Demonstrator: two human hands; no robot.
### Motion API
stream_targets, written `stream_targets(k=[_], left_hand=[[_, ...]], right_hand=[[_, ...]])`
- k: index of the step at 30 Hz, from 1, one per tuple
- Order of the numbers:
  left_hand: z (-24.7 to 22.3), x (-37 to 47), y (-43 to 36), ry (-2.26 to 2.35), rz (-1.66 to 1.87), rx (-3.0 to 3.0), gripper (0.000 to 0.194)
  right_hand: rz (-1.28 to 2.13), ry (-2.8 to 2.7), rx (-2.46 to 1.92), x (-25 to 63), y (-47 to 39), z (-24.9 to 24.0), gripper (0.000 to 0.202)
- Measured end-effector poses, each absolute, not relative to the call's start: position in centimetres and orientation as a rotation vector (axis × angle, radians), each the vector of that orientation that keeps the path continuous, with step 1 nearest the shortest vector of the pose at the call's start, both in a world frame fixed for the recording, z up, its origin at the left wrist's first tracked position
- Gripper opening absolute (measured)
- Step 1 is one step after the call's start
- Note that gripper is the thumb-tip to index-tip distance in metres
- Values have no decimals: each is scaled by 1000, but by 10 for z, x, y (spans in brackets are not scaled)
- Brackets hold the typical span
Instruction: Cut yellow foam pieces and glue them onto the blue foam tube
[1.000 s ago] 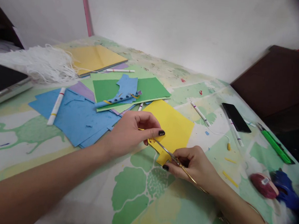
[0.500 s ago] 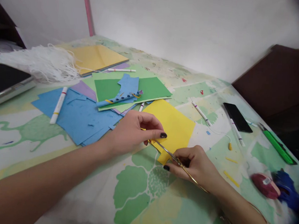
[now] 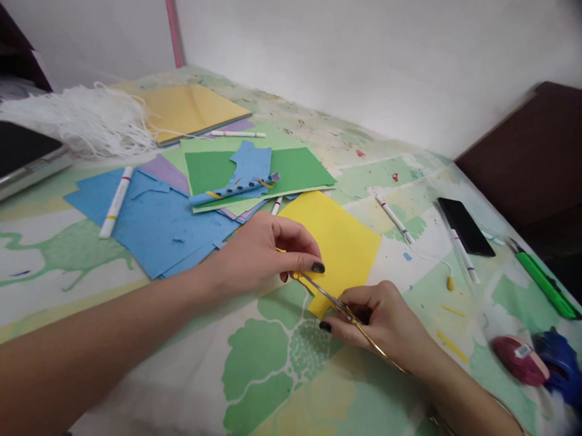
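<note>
A yellow sheet of paper (image 3: 339, 234) is pinched at its left edge between the thumb and fingers of my left hand (image 3: 284, 250). My right hand (image 3: 378, 322) grips a pair of gold-handled scissors (image 3: 342, 308). Their blades lie along the lower edge of the yellow sheet, with the tips close to my left fingertips. A narrow yellow strip (image 3: 319, 305) juts out below the blades. Whether the blades are fully together is hard to make out.
Blue sheets (image 3: 157, 229) and green sheets (image 3: 299, 166) lie beyond my left hand, a rolled blue paper piece (image 3: 231, 189) on top. White string (image 3: 80, 119) is piled at the left. Rightward are a marker (image 3: 394, 219), a black phone (image 3: 465, 227) and a green cutter (image 3: 546, 283).
My hands, the scissors and the yellow sheet keep nearly the same places. The whole view has shifted very slightly.
</note>
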State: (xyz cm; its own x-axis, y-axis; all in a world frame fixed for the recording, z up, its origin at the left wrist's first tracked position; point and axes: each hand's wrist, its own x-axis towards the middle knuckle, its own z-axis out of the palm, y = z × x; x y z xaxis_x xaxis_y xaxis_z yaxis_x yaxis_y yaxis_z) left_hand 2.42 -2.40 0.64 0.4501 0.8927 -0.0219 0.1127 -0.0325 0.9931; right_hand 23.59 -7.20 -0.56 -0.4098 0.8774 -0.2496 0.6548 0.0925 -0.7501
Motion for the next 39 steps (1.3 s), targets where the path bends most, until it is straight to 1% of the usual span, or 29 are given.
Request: stream_targets(k=[16, 21, 28, 34, 39], left_hand=[[7, 25, -26, 928, 799, 1460, 8], [6, 26, -27, 898, 843, 1434, 8], [12, 26, -24, 881, 1030, 1330, 20], [10, 27, -28, 872, 926, 1310, 9], [10, 31, -30, 883, 926, 1284, 3]], right_hand=[[1195, -2115, -1526, 235, -71, -6, 49], [1218, -2088, -1540, 236, -71, -6, 46], [1143, -1968, -1565, 236, -68, -4, 43], [1109, -1915, -1579, 233, -69, -1, 41], [1095, -1920, -1578, 232, -69, -1, 41]])
